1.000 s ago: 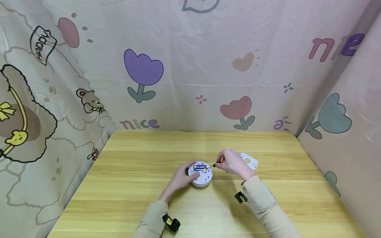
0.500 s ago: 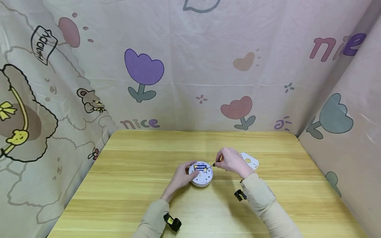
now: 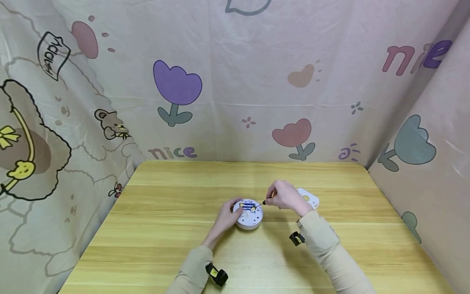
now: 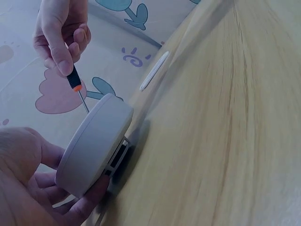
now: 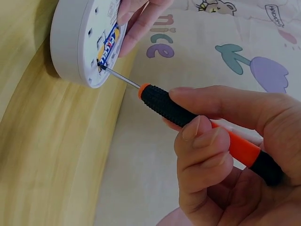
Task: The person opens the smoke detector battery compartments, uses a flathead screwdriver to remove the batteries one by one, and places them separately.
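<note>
A round white device [image 3: 249,220] with blue batteries [image 5: 109,44] in its face is held by my left hand [image 3: 227,214]. In the left wrist view, the left fingers wrap its edge and underside, and the device [image 4: 96,141] is tilted just over the table. My right hand [image 3: 288,197] grips a screwdriver with a black and orange handle [image 5: 169,106]. Its thin metal shaft reaches the device's face, and the tip meets it beside the batteries. Thumb and fingers pinch the handle in the right wrist view.
Behind the right hand a flat white plate [image 3: 312,201] with a round hole lies on the wooden table [image 3: 165,228]. A printed cloth [image 3: 227,73] hangs at the back and both sides. Black wrist cameras [image 3: 217,275] sit on the sleeves.
The left thumb has drawn back toward the device's edge, showing more of its face. Device and left hand have shifted slightly right and up. The screwdriver tip stays at the device.
</note>
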{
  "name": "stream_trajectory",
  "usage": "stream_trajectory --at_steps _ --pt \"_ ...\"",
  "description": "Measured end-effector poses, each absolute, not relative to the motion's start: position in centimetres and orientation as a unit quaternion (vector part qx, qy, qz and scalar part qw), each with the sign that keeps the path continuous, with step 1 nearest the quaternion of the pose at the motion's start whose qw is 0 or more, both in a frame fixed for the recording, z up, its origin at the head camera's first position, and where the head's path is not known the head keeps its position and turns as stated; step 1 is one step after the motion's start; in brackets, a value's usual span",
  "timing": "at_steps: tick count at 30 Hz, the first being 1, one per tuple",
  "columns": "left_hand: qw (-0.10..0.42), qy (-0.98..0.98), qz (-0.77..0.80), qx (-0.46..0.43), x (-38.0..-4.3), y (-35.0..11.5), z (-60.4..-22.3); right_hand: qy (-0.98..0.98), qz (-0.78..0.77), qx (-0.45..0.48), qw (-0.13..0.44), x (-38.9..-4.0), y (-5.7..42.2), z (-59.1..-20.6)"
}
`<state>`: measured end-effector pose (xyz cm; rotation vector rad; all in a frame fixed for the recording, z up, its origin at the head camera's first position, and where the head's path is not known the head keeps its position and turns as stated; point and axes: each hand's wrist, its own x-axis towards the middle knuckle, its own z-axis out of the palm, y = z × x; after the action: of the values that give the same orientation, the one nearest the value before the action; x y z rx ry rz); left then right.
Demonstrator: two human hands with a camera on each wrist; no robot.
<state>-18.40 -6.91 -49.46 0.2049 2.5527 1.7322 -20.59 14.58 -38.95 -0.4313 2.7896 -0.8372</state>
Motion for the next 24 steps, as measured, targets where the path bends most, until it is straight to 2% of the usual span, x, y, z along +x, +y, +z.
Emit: stream_trajectory --at_steps 10,18,24 --pt "0.019 0.813 0.582 0.018 -18.2 -6.0 -49.3 0.902 -0.375 -0.16 0.142 -21.6 16.2 -39.9" --pt "0.019 0.804 0.594 0.021 -18.2 -6.1 -49.4 0.855 -0.464 -0.151 0.176 -22.3 17.9 -41.3" --pt "0.0 0.806 0.591 0.037 -17.8 -6.1 -49.2 0.827 -0.513 -0.113 0.201 -22.5 19.0 -42.7"
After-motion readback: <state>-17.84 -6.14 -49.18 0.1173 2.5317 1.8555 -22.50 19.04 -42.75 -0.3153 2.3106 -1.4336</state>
